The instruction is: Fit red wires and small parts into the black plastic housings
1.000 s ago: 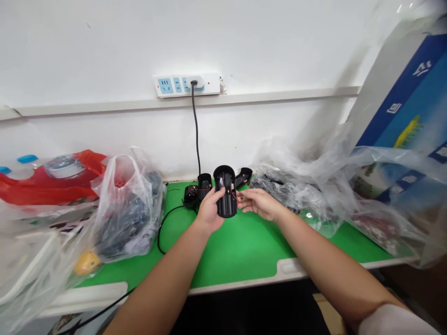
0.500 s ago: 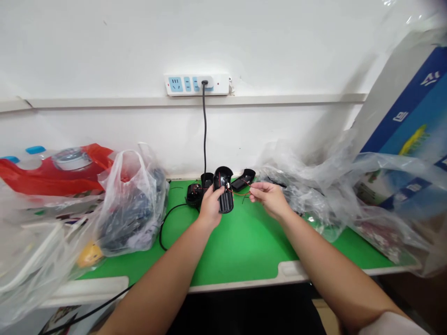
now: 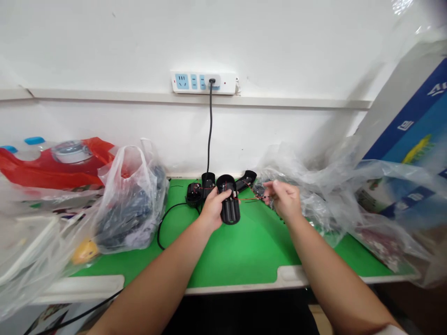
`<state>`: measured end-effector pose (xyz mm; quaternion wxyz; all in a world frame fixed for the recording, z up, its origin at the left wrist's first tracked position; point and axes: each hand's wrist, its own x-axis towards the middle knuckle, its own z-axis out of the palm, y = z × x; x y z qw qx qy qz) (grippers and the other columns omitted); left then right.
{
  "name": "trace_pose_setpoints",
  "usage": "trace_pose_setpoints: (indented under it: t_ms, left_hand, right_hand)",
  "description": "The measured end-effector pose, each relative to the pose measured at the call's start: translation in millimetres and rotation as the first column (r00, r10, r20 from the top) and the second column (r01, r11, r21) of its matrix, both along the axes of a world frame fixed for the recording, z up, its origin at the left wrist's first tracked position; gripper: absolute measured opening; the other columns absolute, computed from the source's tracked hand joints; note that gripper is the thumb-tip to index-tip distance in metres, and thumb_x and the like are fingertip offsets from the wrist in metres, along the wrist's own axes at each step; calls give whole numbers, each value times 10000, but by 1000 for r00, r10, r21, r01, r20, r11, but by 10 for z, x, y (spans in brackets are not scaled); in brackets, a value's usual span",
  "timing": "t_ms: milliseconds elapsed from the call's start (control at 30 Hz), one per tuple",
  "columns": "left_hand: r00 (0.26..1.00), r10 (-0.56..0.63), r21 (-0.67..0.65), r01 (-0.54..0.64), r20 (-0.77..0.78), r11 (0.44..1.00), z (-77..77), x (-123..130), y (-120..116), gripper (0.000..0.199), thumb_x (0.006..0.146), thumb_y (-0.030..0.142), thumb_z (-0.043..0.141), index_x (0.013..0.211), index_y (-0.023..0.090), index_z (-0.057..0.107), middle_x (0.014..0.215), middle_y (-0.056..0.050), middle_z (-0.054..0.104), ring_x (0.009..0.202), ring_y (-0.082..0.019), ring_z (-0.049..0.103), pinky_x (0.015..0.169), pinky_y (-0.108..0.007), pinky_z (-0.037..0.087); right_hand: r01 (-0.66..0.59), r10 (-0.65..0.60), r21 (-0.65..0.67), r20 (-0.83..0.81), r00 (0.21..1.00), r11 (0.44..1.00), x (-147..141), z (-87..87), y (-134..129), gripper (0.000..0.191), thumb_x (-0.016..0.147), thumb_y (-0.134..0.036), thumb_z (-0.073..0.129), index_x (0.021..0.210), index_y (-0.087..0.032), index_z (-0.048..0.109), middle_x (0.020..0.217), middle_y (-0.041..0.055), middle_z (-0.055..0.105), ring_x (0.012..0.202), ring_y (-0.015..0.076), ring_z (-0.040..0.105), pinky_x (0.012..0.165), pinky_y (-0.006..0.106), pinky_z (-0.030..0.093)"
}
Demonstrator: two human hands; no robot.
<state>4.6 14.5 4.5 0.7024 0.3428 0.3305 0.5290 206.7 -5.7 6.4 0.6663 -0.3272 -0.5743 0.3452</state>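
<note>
My left hand [image 3: 213,207] grips a black plastic housing [image 3: 230,210] with ribbed channels in its lower half, the thumb pressed on its face. Thin red wires [image 3: 252,199] run from the housing to the right. They are stretched toward my right hand [image 3: 284,200], whose curled fingers seem to pinch their end; the tips are partly blurred. Behind my left hand sit a black part with exposed wiring [image 3: 194,192] and a second black shell [image 3: 208,179]. Another black shell piece [image 3: 247,179] lies just behind the held housing.
A green-topped table [image 3: 244,260] holds everything. On the left are a clear bag of dark items [image 3: 122,218], a red bag [image 3: 35,179] and a yellow object [image 3: 85,251]. Crumpled clear plastic [image 3: 324,195] and a blue box [image 3: 415,139] stand right. A black cable [image 3: 210,125] hangs from a power strip [image 3: 181,82].
My right hand has moved right, away from the housing, and the red wires now stretch straighter. The housing in my left hand has shifted slightly right and lower in view.
</note>
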Motion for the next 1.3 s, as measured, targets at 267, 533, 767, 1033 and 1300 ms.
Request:
trace_pose_setpoints:
  t_ms: [267, 533, 767, 1033, 1300]
  left_hand:
    - [998, -32, 43, 30, 47, 999, 38, 25, -66, 342, 663, 220, 701, 935, 179, 498, 786, -38, 639, 702, -245, 669, 641, -390, 526]
    - [996, -68, 129, 59, 66, 990, 38, 1, -33, 476, 576, 102, 711, 990, 196, 496, 831, -19, 635, 774, -231, 661, 756, -425, 511]
    - [997, -32, 103, 25, 66, 994, 48, -4, -9, 476, 600, 163, 736, 1024, 205, 523, 865, -28, 639, 760, -204, 649, 726, -379, 513]
    - [997, -49, 25, 48, 53, 999, 92, -1, -7, 349, 646, 169, 660, 974, 181, 542, 873, -58, 653, 736, -187, 643, 669, -319, 511]
    - [983, -141, -10, 143, 120, 990, 127, -25, -45, 262, 636, 190, 586, 881, 183, 492, 793, -46, 618, 756, -290, 674, 646, -432, 536]
  right_hand:
    - [44, -20, -165, 144, 989, 985, 35, 43, 74, 362, 835, -448, 553, 689, -140, 675, 409, -6, 548, 356, 92, 453, 412, 224, 364]
    - [37, 99, -263, 486, 868, 964, 33, 43, 110, 316, 772, -418, 625, 936, -157, 692, 779, 48, 696, 642, 152, 612, 595, 273, 482]
    - [-205, 379, -471, 312, 871, 858, -31, 38, 18, 348, 680, -414, 726, 858, -120, 668, 600, 27, 662, 530, 147, 632, 529, 269, 509]
    - [-35, 302, -497, 467, 831, 867, 262, 196, -2, 256, 797, -386, 593, 862, -141, 634, 703, 41, 671, 473, 108, 600, 398, 198, 450]
    - [229, 215, -458, 728, 652, 859, 485, 278, 35, 154, 766, -254, 506, 705, -170, 619, 619, 20, 649, 518, 141, 605, 488, 243, 475]
